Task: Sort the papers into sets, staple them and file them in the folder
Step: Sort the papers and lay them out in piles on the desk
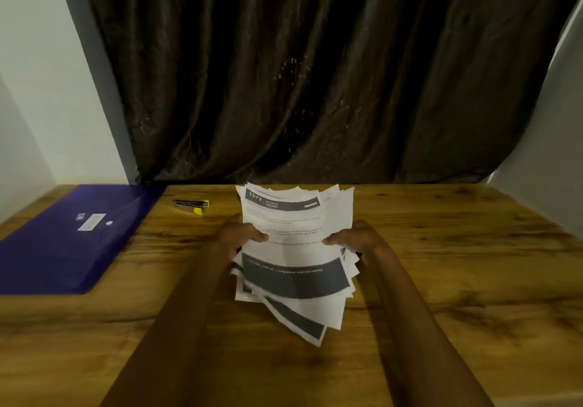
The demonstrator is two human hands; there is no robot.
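Observation:
A loose, uneven stack of printed papers (pixel 296 249) with dark header and footer bands is held above the middle of the wooden table (pixel 441 264). My left hand (pixel 238 234) grips its left edge, thumb on the top sheet. My right hand (pixel 353 237) grips the right edge the same way. Lower sheets fan out toward me. A blue folder (pixel 63 242) lies closed at the table's left. A small stapler (pixel 191 206) with a yellow end lies between the folder and the papers.
A dark brown curtain (pixel 299 75) hangs behind the table's far edge. Pale walls stand at the left and right sides. Bare wood shows to the right of the papers and near the front edge.

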